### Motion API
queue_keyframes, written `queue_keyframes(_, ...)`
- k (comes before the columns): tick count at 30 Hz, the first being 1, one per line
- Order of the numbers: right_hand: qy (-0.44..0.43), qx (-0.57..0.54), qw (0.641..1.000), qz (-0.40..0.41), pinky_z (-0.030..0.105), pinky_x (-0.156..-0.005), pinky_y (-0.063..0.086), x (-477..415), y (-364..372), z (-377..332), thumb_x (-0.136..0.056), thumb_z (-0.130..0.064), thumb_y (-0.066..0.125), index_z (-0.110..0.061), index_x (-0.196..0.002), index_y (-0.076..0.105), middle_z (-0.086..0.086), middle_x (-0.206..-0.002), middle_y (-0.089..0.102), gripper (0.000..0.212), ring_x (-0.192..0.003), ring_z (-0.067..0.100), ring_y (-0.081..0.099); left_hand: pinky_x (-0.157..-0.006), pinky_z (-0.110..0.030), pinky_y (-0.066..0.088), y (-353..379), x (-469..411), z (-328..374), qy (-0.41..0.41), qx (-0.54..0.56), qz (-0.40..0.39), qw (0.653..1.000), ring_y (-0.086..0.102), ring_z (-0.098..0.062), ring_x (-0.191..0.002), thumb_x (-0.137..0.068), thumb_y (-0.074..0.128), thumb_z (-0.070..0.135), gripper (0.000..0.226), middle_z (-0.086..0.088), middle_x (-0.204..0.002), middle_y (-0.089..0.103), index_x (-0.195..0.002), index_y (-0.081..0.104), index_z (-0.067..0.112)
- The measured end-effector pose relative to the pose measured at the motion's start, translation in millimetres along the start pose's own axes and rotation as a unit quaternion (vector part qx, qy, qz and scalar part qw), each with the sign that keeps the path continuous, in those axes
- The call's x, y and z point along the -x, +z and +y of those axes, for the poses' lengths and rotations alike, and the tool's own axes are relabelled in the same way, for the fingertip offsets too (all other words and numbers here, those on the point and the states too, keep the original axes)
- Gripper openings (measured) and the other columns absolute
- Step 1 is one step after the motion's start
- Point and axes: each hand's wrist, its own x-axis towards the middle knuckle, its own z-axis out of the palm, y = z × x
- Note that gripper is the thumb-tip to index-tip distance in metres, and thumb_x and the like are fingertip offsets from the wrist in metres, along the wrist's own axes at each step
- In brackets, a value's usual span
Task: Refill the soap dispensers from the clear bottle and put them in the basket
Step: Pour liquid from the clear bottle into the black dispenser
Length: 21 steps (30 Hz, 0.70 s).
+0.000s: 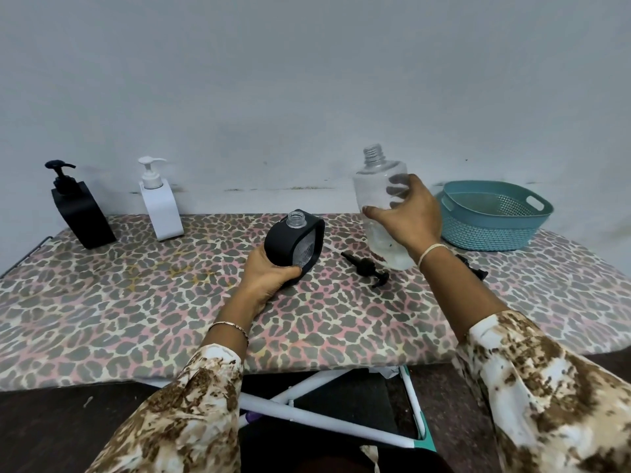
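Patterned sleeves [191, 414] nearest cam, both forearms extended over leopard-print table [102, 302]. Left hand [269, 278] wrapped around base of black dispenser [295, 244], fingers closed under it, body tilted w/ open threaded neck [295, 220] up and toward wall, pump removed. Right hand [406, 216] curled around clear bottle [379, 199], thumb in front, fingers seen through plastic at back; bottle upright, cap off, apparently resting on or just above table, small qty of liquid at bottom. Black pump [367, 269] lying flat between dispenser and bottle; second dark part [473, 268] half hidden behind right wrist, ID not possible. Black dispenser w/ pump [82, 213] and white dispenser [160, 206] standing at far left, well apart from teal basket [491, 216] at far right, nothing visible inside. Risks, est.: narrow neck + wide bottle mouth → spill on cloth if pour misaligned or too fast. Tilted dispenser → overflow or leak at neck unless set upright first. Wet plastic → slip in either grip. Loose pump near right forearm → knock-off or contamination during pour. Low liquid level → likely insufficient for all three units.
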Motion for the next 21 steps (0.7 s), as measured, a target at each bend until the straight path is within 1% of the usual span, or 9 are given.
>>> queue_keyframes(2, 0.041, -0.052, 0.997, 0.025, 0.035, -0.080, 0.055, -1.1, 2.9, 8.5, -0.060, -0.040, 0.086, -0.026, -0.114, 0.053, -0.006, -0.111, 0.067, 0.064, -0.089, 0.011, 0.064, -0.089, -0.034, 0.054, 1.4, -0.2, -1.4, 0.002, 0.001, 0.008, 1.000, 0.066, -0.021, -0.099, -0.063, 0.079, -0.009, 0.057, -0.008, -0.108, 0.069, -0.115, 0.060, 0.006)
queue_keyframes(6, 0.083, -0.109, 0.988, 0.077, 0.039, -0.084, 0.055, -1.7, 11.5, 28.7, -0.058, -0.038, 0.087, -0.033, -0.107, 0.051, -0.010, -0.108, 0.066, 0.061, -0.093, 0.013, 0.064, -0.084, -0.029, 0.051, 6.7, 3.0, -1.0, 0.011, 0.023, 0.014, 1.000, 0.064, -0.018, -0.096, -0.066, 0.076, -0.012, 0.053, -0.003, -0.101, 0.066, -0.108, 0.059, 0.015)
queue_keyframes(9, 0.106, -0.137, 0.980, 0.102, 0.040, -0.086, 0.055, -3.6, 15.8, 42.1, -0.056, -0.041, 0.088, -0.036, -0.104, 0.051, -0.010, -0.107, 0.065, 0.061, -0.095, 0.015, 0.064, -0.087, -0.030, 0.051, 7.6, 3.6, -1.6, 0.013, 0.025, 0.018, 0.999, 0.063, -0.018, -0.096, -0.066, 0.077, -0.011, 0.053, -0.002, -0.100, 0.065, -0.105, 0.057, 0.018)
queue_keyframes(12, 0.105, -0.169, 0.974, 0.108, 0.042, -0.087, 0.055, -4.6, 19.4, 56.1, -0.055, -0.042, 0.087, -0.039, -0.104, 0.049, -0.008, -0.109, 0.065, 0.062, -0.098, 0.016, 0.064, -0.091, -0.033, 0.051, 8.4, 3.2, -2.5, 0.015, 0.024, 0.018, 0.999, 0.063, -0.019, -0.099, -0.066, 0.077, -0.010, 0.054, -0.003, -0.104, 0.066, -0.108, 0.057, 0.018)
queue_keyframes(15, 0.094, -0.185, 0.973, 0.104, 0.042, -0.088, 0.055, -3.9, 20.4, 62.4, -0.058, -0.040, 0.086, -0.036, -0.108, 0.049, -0.007, -0.111, 0.064, 0.062, -0.100, 0.015, 0.064, -0.092, -0.033, 0.050, 8.7, 2.4, -2.8, 0.014, 0.022, 0.018, 0.999, 0.063, -0.019, -0.100, -0.066, 0.077, -0.011, 0.055, -0.004, -0.105, 0.065, -0.108, 0.057, 0.018)
queue_keyframes(18, 0.084, -0.187, 0.974, 0.095, 0.043, -0.092, 0.053, -3.0, 20.8, 63.4, -0.062, -0.037, 0.086, -0.033, -0.113, 0.048, -0.005, -0.115, 0.063, 0.064, -0.104, 0.016, 0.062, -0.094, -0.036, 0.051, 8.5, 1.2, -4.2, 0.009, 0.016, 0.020, 1.000, 0.064, -0.021, -0.103, -0.065, 0.078, -0.009, 0.056, -0.006, -0.109, 0.067, -0.113, 0.059, 0.013)
queue_keyframes(20, 0.085, -0.185, 0.975, 0.092, 0.044, -0.098, 0.049, -0.8, 19.8, 62.2, -0.064, -0.036, 0.086, -0.026, -0.122, 0.047, -0.002, -0.122, 0.061, 0.071, -0.111, 0.019, 0.059, -0.095, -0.038, 0.051, 8.7, 0.9, -5.1, 0.007, 0.011, 0.022, 1.000, 0.064, -0.022, -0.104, -0.064, 0.078, -0.008, 0.058, -0.008, -0.112, 0.067, -0.116, 0.059, 0.010)
queue_keyframes(21, 0.090, -0.180, 0.976, 0.087, 0.043, -0.102, 0.046, 2.0, 18.7, 59.8, -0.064, -0.035, 0.087, -0.023, -0.128, 0.044, 0.000, -0.128, 0.057, 0.078, -0.116, 0.020, 0.056, -0.095, -0.039, 0.051, 8.8, 1.0, -5.6, 0.007, 0.011, 0.024, 1.000, 0.064, -0.022, -0.104, -0.064, 0.078, -0.008, 0.059, -0.009, -0.112, 0.067, -0.117, 0.059, 0.009)
